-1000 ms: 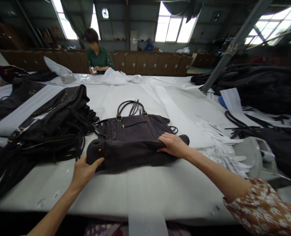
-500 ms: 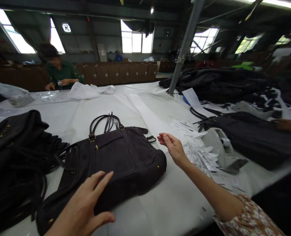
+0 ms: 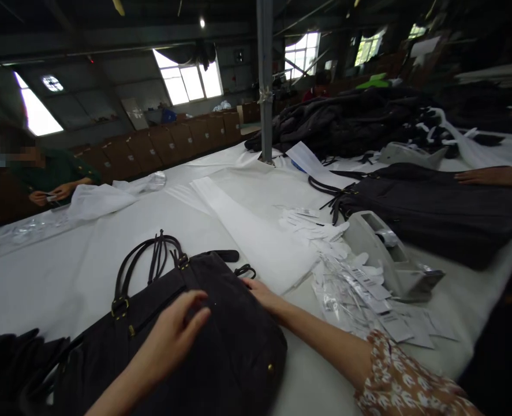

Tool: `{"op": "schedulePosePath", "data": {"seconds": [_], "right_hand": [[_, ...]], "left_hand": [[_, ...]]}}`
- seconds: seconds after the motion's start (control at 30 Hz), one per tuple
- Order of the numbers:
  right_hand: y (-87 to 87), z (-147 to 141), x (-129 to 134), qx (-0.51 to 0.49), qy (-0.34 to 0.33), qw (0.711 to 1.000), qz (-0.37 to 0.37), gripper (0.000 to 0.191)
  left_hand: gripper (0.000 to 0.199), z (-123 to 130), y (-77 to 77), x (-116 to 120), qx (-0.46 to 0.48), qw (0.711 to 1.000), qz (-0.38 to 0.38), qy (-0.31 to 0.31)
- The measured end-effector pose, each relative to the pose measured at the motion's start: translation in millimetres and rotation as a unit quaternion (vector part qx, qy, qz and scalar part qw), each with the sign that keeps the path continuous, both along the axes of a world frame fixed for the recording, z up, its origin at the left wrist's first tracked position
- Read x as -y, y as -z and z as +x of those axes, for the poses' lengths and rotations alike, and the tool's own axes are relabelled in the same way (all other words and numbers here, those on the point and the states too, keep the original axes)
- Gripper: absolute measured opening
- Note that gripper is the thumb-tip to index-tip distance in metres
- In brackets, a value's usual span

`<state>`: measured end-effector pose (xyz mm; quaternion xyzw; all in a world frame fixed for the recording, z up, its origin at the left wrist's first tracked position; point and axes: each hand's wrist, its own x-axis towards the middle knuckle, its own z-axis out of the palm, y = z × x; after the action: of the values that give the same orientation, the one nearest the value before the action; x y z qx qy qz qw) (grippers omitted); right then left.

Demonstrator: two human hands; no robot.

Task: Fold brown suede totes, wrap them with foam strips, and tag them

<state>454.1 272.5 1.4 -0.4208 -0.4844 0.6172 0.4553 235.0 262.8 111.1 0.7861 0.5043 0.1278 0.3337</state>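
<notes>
While the left hand (image 3: pixel 182 326) is over the bag (image 3: pixel 234 329), the right hand (image 3: pixel 264 297) is at its right edge.
Left thumb and fingers stand apart, holding nothing; the bag lies beneath them on the table (image 3: pixel 65 283). Right fingertips are partly hidden at the edge, so their grip cannot be told. Beyond lie tags (image 3: pixel 368 283), a dispenser (image 3: pixel 396 274) and white sheets (image 3: pixel 256 237), then a second bag (image 3: pixel 437 208) under a co-worker's hand (image 3: pixel 489 176).

Dim overall; windows (image 3: pixel 190 80) blown out white; slight blur.
</notes>
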Motion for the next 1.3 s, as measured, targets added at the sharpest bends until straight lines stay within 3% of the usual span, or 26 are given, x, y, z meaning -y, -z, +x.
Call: {"op": "schedulePosePath", "data": {"seconds": [0.1, 0.2, 0.27, 0.37, 0.47, 0.57, 0.67, 0.9, 1.13, 1.23, 1.3], "right_hand": [[4.9, -5.5, -18.2, 0.103, -0.003, 0.98, 0.168, 0.033], [12.1, -16.2, -27.3, 0.228, -0.038, 0.932, 0.277, 0.038], [18.5, -23.9, -30.0, 0.344, -0.047, 0.879, 0.327, 0.044], [25.1, -31.1, -30.7, 0.457, -0.042, 0.808, 0.368, 0.049], [25.8, -32.1, -28.9, 0.492, -0.039, 0.778, 0.389, 0.048], [25.6, -31.8, -27.9, 0.495, -0.032, 0.778, 0.386, 0.046], [28.1, -33.6, -28.5, 0.482, -0.031, 0.785, 0.388, 0.046], [35.8, -33.8, -26.7, 0.468, -0.035, 0.8, 0.373, 0.047], [35.6, -26.3, -26.1, 0.454, -0.05, 0.815, 0.357, 0.046], [25.4, -8.5, -12.6, 0.413, -0.052, 0.84, 0.349, 0.048], [18.8, 7.6, 0.4, 0.361, -0.036, 0.874, 0.324, 0.043]], "left_hand": [[0.074, 26.1, 9.0, -83.5, 0.0, 0.99, -0.019, -0.139], [0.093, 52.6, 21.9, -142.3, -0.074, 0.982, -0.096, -0.147], [0.092, 65.3, 32.7, -163.8, -0.146, 0.975, -0.132, -0.105], [0.092, 74.7, 48.8, -180.7, -0.24, 0.962, -0.123, -0.051], [0.086, 75.6, 58.1, -190.1, -0.27, 0.955, -0.123, -0.025], [0.069, 75.6, 60.2, -193.3, -0.295, 0.948, -0.116, 0.022], [0.061, 79.1, 61.5, -188.7, -0.342, 0.937, -0.031, 0.07], [0.027, 84.2, 74.4, -181.3, -0.37, 0.921, 0.103, 0.073], [0.022, 74.1, 86.6, -205.2, -0.334, 0.935, 0.105, 0.047], [0.025, 68.7, 89.8, -210.4, -0.306, 0.947, 0.094, 0.024], [0.03, 63.9, 89.5, -210.4, -0.282, 0.956, 0.083, 0.006]]}}
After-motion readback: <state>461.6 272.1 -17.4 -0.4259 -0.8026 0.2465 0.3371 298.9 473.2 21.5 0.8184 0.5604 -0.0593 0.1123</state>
